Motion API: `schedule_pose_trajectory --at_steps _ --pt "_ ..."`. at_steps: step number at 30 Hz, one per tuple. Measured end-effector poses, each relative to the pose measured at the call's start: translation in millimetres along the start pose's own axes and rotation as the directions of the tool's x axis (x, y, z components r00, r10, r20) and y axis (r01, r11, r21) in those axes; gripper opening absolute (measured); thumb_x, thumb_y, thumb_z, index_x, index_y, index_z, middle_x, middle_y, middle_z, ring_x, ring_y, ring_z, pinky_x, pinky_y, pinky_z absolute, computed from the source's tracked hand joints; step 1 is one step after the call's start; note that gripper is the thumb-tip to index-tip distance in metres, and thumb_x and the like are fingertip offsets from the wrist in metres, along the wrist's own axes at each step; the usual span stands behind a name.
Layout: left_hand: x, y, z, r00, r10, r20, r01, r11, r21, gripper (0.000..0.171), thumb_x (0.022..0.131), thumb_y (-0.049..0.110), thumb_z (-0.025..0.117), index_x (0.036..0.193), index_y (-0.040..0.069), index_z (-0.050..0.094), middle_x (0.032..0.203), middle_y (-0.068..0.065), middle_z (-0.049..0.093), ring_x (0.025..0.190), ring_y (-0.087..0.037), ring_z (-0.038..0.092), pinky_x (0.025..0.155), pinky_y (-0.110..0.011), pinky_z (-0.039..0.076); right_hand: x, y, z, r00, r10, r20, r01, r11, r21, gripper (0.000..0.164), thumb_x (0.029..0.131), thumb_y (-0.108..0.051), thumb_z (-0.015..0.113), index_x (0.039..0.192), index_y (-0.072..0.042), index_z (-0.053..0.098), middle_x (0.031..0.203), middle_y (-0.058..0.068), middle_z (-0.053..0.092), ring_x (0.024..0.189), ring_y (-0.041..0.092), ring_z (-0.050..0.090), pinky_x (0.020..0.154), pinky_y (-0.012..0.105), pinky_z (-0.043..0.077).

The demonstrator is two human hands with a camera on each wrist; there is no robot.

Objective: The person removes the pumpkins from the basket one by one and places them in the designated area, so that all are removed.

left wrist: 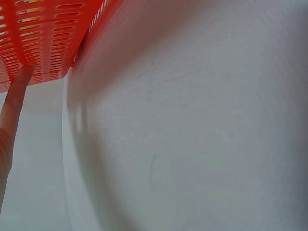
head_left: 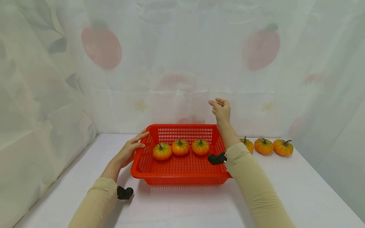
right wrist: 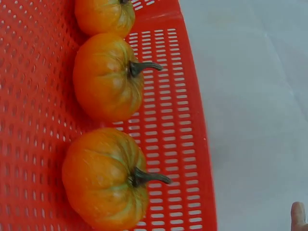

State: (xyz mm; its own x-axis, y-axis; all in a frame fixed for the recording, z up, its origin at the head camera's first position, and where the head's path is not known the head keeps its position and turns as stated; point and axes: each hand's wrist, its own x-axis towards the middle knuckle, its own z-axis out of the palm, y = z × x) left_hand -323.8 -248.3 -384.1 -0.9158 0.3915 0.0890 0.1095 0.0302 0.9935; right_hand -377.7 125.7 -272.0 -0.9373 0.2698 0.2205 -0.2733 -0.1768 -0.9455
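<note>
Right of the red basket (head_left: 186, 180), a sleeve (head_left: 260, 186) partly hides one pumpkin (head_left: 249, 146), left grip (head_left: 128, 152) outstretched against rim (head_left: 182, 175), right grip (head_left: 221, 110) relaxed.

On my head feed, the left forearm in its beige fabric sleeve (head_left: 95, 202) angles up and inward from the bottom edge, wrist bare, and the bare left hand (head_left: 129, 150) reaches out with fingers extended and spread. My left wrist feed catches one straight finger (left wrist: 14, 106). The right forearm in a matching beige sleeve (head_left: 256, 185) slants inward, reaching farther forward; the bare right hand (head_left: 221, 111) hangs raised, holding nothing, fingers loosely bent leftward.
</note>
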Motion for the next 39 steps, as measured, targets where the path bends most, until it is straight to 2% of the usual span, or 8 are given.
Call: schedule_pose_trajectory --at_steps 6,10,13,18,20,25,32,39 --pt "-1.2 0.1 0.9 1.000 0.001 0.007 -0.001 1.000 -0.005 0.063 0.098 0.005 0.038 0.158 0.012 0.021 0.170 0.006 -0.003 0.154 -0.039 0.013 0.093 -0.021 0.055 -3.0 13.9 0.4 0.989 0.112 0.101 -0.109 0.994 -0.029 0.058 0.090 -0.020 0.067 0.137 0.002 0.042 0.146 0.022 0.043 0.137 0.043 0.045 0.118 0.048 0.038" --pt "-2.3 0.9 1.2 1.000 -0.001 0.007 0.001 1.000 -0.006 0.063 0.098 0.005 0.038 0.158 0.012 0.021 0.170 0.006 -0.003 0.154 -0.039 0.013 0.094 -0.021 0.055 -7.2 20.3 -0.1 0.957 0.191 0.217 -0.165 0.977 -0.131 0.057 0.092 -0.023 0.064 0.139 0.001 0.041 0.149 0.022 0.044 0.138 0.043 0.044 0.119 0.050 0.037" --pt "-2.8 1.6 1.1 1.000 0.000 0.004 0.000 1.000 -0.007 0.063 0.098 0.005 0.039 0.158 0.012 0.021 0.170 0.006 -0.003 0.154 -0.038 0.012 0.094 -0.021 0.054 -9.8 23.5 0.5 0.925 0.234 0.299 -0.163 0.956 -0.246 0.054 0.094 -0.025 0.063 0.138 0.001 0.044 0.146 0.023 0.049 0.136 0.043 0.047 0.117 0.049 0.039" --pt "-4.2 1.4 -0.4 1.000 0.003 -0.004 -0.003 1.000 -0.007 0.063 0.098 0.005 0.038 0.158 0.011 0.021 0.170 0.005 -0.002 0.155 -0.038 0.012 0.095 -0.020 0.054 -10.5 32.2 -0.8 0.870 0.260 0.420 -0.065 0.903 -0.424 0.050 0.095 -0.026 0.061 0.135 0.001 0.049 0.140 0.026 0.056 0.127 0.043 0.056 0.112 0.052 0.044" --pt "-5.1 1.2 -1.0 1.000 0.003 -0.003 -0.003 1.000 -0.008 0.063 0.098 0.005 0.038 0.158 0.011 0.021 0.170 0.005 -0.002 0.155 -0.037 0.011 0.095 -0.020 0.054 -10.5 36.4 -2.6 0.856 0.258 0.448 -0.013 0.877 -0.480 0.049 0.094 -0.027 0.062 0.134 0.001 0.051 0.136 0.026 0.058 0.123 0.043 0.059 0.110 0.054 0.045" --pt "-6.7 1.2 -2.0 1.000 -0.002 0.001 0.002 1.000 -0.011 0.063 0.098 0.005 0.038 0.158 0.012 0.021 0.170 0.005 -0.003 0.155 -0.038 0.011 0.095 -0.021 0.054 -11.9 42.8 -6.8 0.840 0.252 0.480 0.075 0.823 -0.563 0.046 0.091 -0.031 0.066 0.127 -0.003 0.058 0.130 0.023 0.062 0.118 0.044 0.061 0.106 0.055 0.047" --pt "-6.7 1.8 -4.0 1.000 -0.006 -0.012 0.006 1.000 -0.016 0.062 0.098 0.005 0.038 0.158 0.012 0.021 0.170 0.005 -0.002 0.154 -0.038 0.012 0.095 -0.021 0.054 -11.5 48.7 -9.1 0.826 0.246 0.507 0.148 0.773 -0.617 0.041 0.088 -0.035 0.070 0.116 -0.006 0.064 0.122 0.020 0.066 0.113 0.042 0.063 0.100 0.054 0.050" --pt "-6.6 1.5 -4.3 1.000 -0.001 -0.005 0.001 1.000 -0.021 0.062 0.098 0.005 0.038 0.158 0.012 0.021 0.170 0.005 -0.002 0.154 -0.039 0.012 0.096 -0.022 0.054 -11.1 53.6 -12.7 0.796 0.288 0.532 0.186 0.720 -0.669 0.038 0.088 -0.034 0.070 0.114 -0.007 0.065 0.132 0.015 0.059 0.108 0.033 0.062 0.098 0.048 0.050"
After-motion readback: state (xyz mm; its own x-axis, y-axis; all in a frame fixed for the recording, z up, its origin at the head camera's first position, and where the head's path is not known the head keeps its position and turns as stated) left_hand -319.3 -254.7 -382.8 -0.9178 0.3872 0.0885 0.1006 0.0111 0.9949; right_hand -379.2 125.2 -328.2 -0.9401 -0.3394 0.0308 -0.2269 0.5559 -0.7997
